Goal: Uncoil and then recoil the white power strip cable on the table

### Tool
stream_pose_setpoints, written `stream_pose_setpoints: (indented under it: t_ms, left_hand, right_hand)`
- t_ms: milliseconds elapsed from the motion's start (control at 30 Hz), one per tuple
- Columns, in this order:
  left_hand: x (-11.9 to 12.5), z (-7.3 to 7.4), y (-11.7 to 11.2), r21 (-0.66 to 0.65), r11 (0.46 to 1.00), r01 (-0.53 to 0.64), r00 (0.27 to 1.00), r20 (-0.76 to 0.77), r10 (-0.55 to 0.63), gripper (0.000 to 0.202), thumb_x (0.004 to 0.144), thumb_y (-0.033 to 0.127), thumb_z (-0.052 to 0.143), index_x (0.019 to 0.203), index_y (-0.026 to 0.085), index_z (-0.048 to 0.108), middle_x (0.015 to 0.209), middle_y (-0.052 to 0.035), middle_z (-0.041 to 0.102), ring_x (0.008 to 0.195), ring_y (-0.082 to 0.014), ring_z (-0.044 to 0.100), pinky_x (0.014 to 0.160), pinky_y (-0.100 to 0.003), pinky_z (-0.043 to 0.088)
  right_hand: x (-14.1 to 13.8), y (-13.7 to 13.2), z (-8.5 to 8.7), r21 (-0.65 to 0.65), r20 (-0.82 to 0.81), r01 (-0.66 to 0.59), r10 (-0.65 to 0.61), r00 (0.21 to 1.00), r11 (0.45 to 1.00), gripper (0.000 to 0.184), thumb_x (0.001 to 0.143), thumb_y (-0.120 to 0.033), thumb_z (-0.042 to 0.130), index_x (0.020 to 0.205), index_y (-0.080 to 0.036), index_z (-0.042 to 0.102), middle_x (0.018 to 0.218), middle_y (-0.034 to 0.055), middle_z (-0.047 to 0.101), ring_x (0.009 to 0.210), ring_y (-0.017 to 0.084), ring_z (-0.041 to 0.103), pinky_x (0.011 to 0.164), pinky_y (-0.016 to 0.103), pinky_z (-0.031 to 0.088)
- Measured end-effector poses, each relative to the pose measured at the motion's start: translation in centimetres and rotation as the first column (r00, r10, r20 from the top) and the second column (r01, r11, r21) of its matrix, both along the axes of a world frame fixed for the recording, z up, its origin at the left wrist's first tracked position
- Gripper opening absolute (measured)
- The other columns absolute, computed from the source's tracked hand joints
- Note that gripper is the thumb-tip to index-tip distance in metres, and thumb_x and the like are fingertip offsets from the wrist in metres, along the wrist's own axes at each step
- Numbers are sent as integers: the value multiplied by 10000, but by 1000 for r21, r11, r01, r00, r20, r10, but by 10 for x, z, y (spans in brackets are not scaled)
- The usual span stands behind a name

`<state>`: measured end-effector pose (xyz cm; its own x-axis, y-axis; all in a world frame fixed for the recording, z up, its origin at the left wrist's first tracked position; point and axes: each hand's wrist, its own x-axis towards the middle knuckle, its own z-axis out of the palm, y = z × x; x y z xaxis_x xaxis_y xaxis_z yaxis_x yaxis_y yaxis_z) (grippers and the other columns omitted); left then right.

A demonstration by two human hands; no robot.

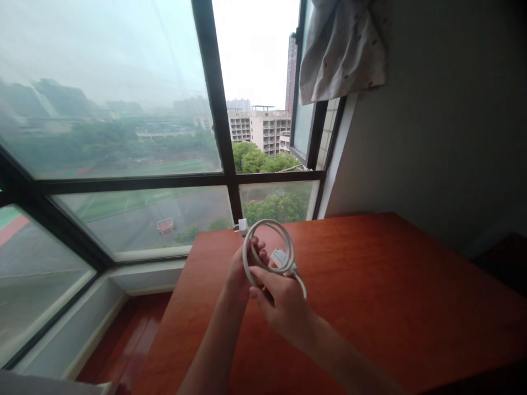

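A white cable (290, 241), wound into a round coil of a few loops, is held above the wooden table. My left hand (239, 270) is closed around the coil's left side, its fingertips curling through the loop. On the near lower side, my right hand (288, 303) grips the coil between thumb and fingers. A white plug-like piece (280, 257) shows behind the loops, close to my right hand; what supports it is hidden. One length of cable hangs down to the right of the coil. Just beyond it, a small white block (242, 226) appears near the table's far edge.
The reddish-brown table (354, 274) extends right and towards me. Dark window frames (177, 182) stand along its far and left sides, with one pane open. A curtain (341, 60) hangs at upper right beside a grey wall (432, 120). Red floor (127, 334) lies left of the table.
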<state>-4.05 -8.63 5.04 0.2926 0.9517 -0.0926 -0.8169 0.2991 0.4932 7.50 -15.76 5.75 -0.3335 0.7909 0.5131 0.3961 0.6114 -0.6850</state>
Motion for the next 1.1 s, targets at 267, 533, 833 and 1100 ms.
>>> stream_pose_setpoints:
  t_ms: [267, 533, 833, 1100]
  left_hand:
    - [-13, 5, -6, 33, 994, 108, 994, 26, -108, 155, 966, 171, 410, 856, 138, 514, 538, 83, 336, 389, -26, 365, 429, -149, 330]
    - [-14, 6, -9, 106, 966, 236, 971, 23, -239, 253, 993, 212, 361, 870, 116, 560, 492, 104, 220, 318, -14, 215, 365, -144, 204]
    - [-19, 2, -5, 82, 960, 269, 962, 27, -272, 234, 991, 228, 380, 854, 125, 539, 491, 105, 233, 310, -11, 192, 354, -140, 210]
    - [-21, -22, 8, -55, 976, 213, 960, -176, -219, 286, 879, 406, 616, 844, 143, 508, 543, 108, 267, 364, -3, 252, 379, -123, 269]
  right_hand:
    - [14, -3, -22, 32, 217, 64, -69, 974, 997, 235, 920, -191, 442, 1083, -191, 610, 916, 77, 711, 822, 191, 668, 709, 252, 468]
    - [56, 17, -40, 54, -64, 466, -463, 884, 883, 241, 918, -395, 506, 819, -202, 612, 709, 21, 618, 653, 151, 571, 643, 263, 447]
    - [62, 84, -58, -531, -604, -240, -165, 779, 813, 475, 823, -629, 548, 989, -185, 577, 708, 1, 622, 528, 131, 604, 470, 242, 498]
    - [55, 81, -77, -542, -598, -100, -299, 744, 834, 431, 810, -608, 575, 820, -177, 563, 508, -72, 493, 381, 110, 527, 372, 209, 434]
